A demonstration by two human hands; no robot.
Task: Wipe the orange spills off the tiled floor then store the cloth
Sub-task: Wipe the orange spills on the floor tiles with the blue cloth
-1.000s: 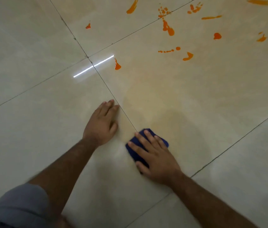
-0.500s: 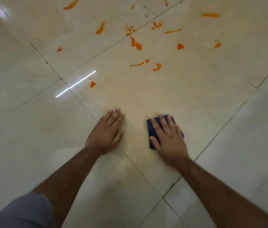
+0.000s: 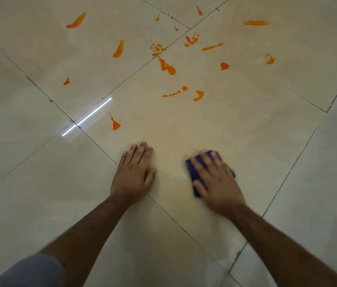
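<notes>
Both hands are flat on the tiled floor (image 3: 39, 172), lower middle of the frame. The right hand (image 3: 217, 181) has its fingers spread straight and is pressing down on a folded dark blue cloth (image 3: 192, 168), so no real grip, just palm pressure. The left hand (image 3: 134, 175) rests open on the bare tile beside it. The orange spills (image 3: 167, 67) sit scattered across the upper half, nearest blob (image 3: 115, 125) up-left of the left hand.
</notes>
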